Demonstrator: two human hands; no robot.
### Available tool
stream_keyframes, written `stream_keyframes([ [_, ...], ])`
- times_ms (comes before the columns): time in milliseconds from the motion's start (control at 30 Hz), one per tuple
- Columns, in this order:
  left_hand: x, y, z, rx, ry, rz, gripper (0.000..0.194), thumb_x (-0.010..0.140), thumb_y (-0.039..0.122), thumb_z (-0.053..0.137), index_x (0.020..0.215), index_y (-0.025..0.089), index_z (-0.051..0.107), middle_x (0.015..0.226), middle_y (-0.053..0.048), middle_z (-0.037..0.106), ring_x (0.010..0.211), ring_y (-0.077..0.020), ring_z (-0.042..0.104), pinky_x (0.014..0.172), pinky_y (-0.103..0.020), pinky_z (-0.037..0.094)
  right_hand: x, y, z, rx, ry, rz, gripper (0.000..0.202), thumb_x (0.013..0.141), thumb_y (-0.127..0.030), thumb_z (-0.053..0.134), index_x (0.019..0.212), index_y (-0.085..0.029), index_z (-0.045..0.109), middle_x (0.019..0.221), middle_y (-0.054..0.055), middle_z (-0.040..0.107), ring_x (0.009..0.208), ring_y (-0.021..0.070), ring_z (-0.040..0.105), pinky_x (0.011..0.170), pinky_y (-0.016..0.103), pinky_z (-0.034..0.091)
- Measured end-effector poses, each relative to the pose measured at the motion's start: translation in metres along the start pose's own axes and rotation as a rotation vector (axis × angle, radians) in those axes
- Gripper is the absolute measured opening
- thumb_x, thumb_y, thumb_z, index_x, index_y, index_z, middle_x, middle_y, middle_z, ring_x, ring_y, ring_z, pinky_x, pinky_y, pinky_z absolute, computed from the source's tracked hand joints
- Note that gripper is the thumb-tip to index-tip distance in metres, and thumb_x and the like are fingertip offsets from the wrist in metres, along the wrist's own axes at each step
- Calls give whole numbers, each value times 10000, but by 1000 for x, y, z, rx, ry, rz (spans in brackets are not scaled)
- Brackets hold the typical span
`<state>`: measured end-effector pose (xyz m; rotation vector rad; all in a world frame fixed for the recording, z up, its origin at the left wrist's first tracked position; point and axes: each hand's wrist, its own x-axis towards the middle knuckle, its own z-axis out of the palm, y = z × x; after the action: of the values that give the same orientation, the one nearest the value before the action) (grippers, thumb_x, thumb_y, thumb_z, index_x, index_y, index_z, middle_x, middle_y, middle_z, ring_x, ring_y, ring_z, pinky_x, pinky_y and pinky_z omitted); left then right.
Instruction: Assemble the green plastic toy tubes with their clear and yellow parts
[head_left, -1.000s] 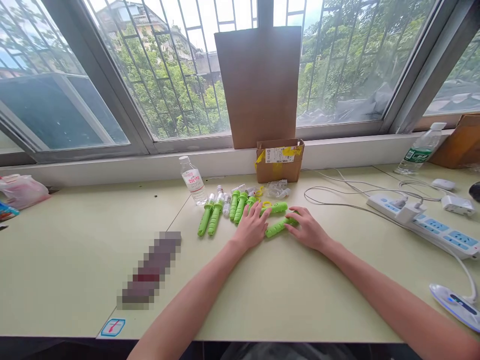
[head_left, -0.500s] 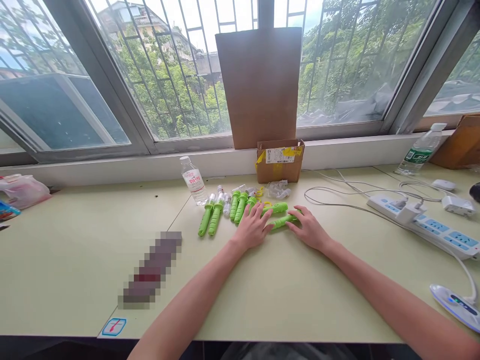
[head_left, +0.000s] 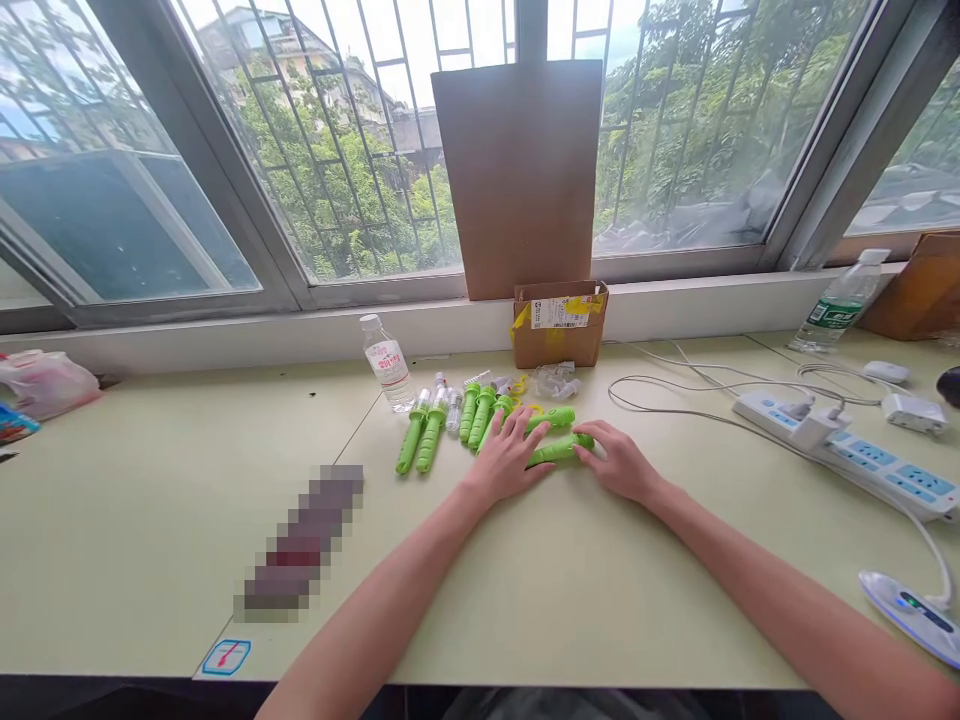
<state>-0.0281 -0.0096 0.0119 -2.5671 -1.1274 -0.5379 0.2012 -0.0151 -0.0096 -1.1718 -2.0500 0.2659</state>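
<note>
Left hand palm-down, right hand curled, both at one green tube — cannot tell if clamped — capped bottle at 10 o'clock, carton at 12, contents hidden.

From my end I cannot identify the pixelated item on the bench or read the small label on the box. The left grip covers one end of the nearer green handle; the frame's edges cut off a plastic bag and a dark object.
</note>
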Motion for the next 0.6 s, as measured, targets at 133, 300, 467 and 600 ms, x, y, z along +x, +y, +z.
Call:
stream_keyframes([
  [133,0,0,0,8,10,12,530,866,508,496,1319,239,436,1388,-128,397,1338,-301,308,1110,-532,219,-1,-4,-2,55,-28,-32,221,866,-303,523,1051,-223,613,1040,65,662,929,210,648,850,357,519],
  [300,2,0,-2,22,25,61,489,861,465,520,1297,249,467,1363,-120,420,1303,-292,343,1097,-507,244,-2,-8,-2,63,-53,-48,228,863,-311,529,1052,-228,628,1005,65,684,886,214,660,823,357,526],
  [467,2,5,-1,28,-36,173,269,916,375,447,1062,194,583,998,-101,601,963,-233,571,843,-374,446,-1,-9,-2,47,9,-51,217,885,-310,494,1029,-224,630,981,60,692,904,212,655,832,355,522],
  [600,1,11,1,40,-104,180,236,919,371,447,972,177,570,787,-54,605,736,-186,602,625,-282,448,3,-6,-1,6,133,-36,229,901,-306,454,1026,-233,632,998,62,687,943,219,645,844,362,519],
])
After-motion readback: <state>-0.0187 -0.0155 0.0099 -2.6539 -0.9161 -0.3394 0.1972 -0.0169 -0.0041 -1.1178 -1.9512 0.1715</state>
